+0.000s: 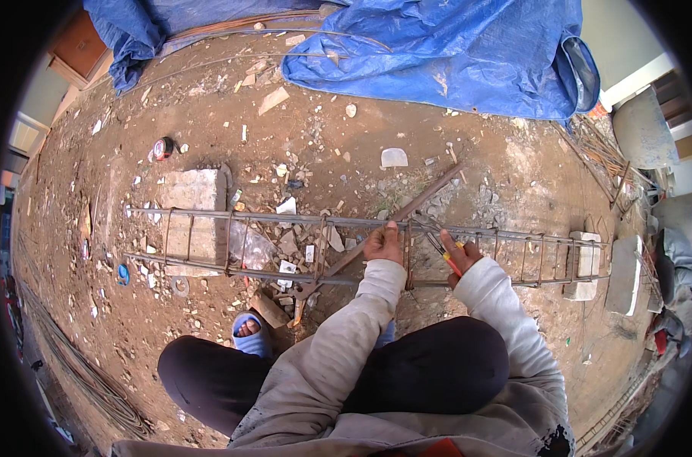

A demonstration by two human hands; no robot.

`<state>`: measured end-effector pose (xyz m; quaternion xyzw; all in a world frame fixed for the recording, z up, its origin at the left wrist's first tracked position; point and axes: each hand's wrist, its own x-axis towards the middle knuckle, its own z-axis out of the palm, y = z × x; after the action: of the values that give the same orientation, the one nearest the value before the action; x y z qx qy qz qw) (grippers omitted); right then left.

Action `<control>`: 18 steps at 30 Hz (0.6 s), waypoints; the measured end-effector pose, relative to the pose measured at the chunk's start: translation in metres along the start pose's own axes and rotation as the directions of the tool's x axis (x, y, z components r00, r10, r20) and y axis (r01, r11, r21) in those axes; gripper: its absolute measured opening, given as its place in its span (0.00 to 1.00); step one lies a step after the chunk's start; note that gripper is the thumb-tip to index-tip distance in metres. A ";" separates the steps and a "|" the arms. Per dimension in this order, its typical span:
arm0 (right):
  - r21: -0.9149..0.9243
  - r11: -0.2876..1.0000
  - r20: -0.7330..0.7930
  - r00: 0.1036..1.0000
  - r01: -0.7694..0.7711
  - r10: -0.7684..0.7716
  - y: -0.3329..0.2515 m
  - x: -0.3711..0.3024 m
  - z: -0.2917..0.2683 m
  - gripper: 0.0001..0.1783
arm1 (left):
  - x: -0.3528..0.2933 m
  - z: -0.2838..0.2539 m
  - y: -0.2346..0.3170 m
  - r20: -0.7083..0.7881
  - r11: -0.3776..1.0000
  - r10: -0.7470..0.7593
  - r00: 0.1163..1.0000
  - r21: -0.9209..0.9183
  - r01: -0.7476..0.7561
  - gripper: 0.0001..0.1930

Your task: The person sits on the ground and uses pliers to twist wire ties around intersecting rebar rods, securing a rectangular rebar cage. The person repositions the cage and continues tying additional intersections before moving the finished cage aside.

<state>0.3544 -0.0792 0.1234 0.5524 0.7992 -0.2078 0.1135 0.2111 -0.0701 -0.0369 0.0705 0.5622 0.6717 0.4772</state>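
Observation:
A long rebar cage [285, 218] lies crosswise in front of me, its parallel steel bars joined by rusty stirrups [408, 255]. My left hand [384, 244] is closed at the far bar, thumb on top, just left of a stirrup. Any thin wire in those fingers is too small to make out. In my right hand [465, 259] is a pair of pincers [450, 262] with red and yellow handles. Their dark jaws point away from me, toward the far bar right of the same stirrup. The palm hides part of the handles.
A concrete block [194, 217] supports the cage's left end, and a smaller block [586, 263] its right end. Beneath runs a slanting brown bar [430, 190]. A tape measure [162, 148], a blue tape roll [124, 274], rubble and a blue tarp [452, 61] lie around.

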 end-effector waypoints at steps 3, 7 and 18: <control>-0.054 0.998 -0.073 0.997 -0.015 0.011 -0.004 0.003 -0.008 0.46 | 0.000 0.000 0.001 0.030 0.999 0.033 0.999 0.027 -0.034 0.14; 0.164 0.974 -0.071 0.983 -0.159 0.172 -0.009 0.002 -0.007 0.46 | -0.003 0.000 0.002 0.027 0.997 0.020 0.999 0.072 -0.022 0.13; 0.011 0.978 0.006 0.978 -0.209 0.209 -0.012 0.003 0.019 0.47 | 0.001 -0.002 -0.001 0.062 0.999 -0.031 0.998 0.042 0.028 0.13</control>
<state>0.3413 -0.0888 0.1080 0.6334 0.7353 -0.2006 0.1337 0.2093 -0.0708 -0.0391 0.0930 0.5615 0.6504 0.5030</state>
